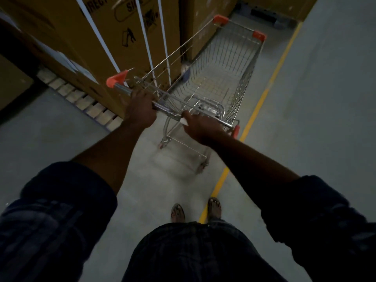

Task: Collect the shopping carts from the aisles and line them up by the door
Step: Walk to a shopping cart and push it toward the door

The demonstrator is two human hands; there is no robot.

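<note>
Clamping left grip (140, 110), right grip (200, 127) on cart handle (162, 108); boxes (114, 37) perhaps touching leftward, open floor (325, 119) right.

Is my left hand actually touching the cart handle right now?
Touching. The head view shows the left hand curled over the cart handle, with no gap between them.

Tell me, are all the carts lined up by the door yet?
One empty cart is collected: the left hand and right hand grip its handle, beside stacked boxes. No door or cart row shows, so lining up remains.
</note>
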